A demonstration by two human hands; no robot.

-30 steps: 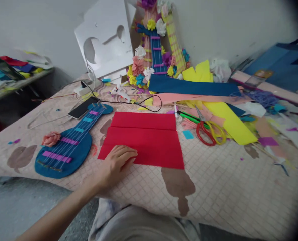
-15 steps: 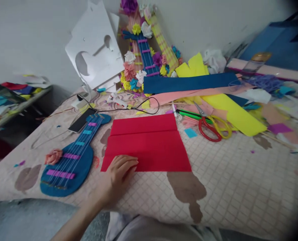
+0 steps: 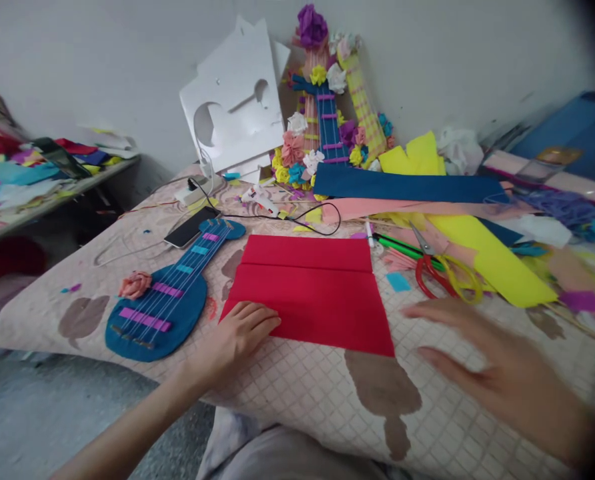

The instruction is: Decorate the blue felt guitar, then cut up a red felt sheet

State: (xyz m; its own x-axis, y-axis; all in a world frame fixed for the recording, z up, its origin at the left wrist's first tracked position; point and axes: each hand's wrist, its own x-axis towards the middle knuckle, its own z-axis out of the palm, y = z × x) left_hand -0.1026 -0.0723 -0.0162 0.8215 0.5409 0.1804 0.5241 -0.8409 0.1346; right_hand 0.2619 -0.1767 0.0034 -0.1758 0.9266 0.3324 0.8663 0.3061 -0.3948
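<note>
A folded red felt sheet (image 3: 312,290) lies flat in the middle of the table. My left hand (image 3: 237,337) rests palm down on its near left corner, fingers stretched flat. My right hand (image 3: 497,373) hovers above the table to the right of the sheet, blurred by motion, with its fingers spread and nothing in it. Red and yellow scissors (image 3: 442,270) lie just beyond the right hand.
A blue felt guitar (image 3: 170,300) with a pink felt rose (image 3: 134,285) lies at the left, a phone (image 3: 190,227) and black cable behind it. Blue, pink and yellow felt strips (image 3: 412,190), green pens and flower-decked guitars lean at the back wall. A shelf of felt stands far left.
My right hand has come into view from the right, over the table beside the red sheet. The left hand stays on the sheet's corner. The camera has shifted slightly.
</note>
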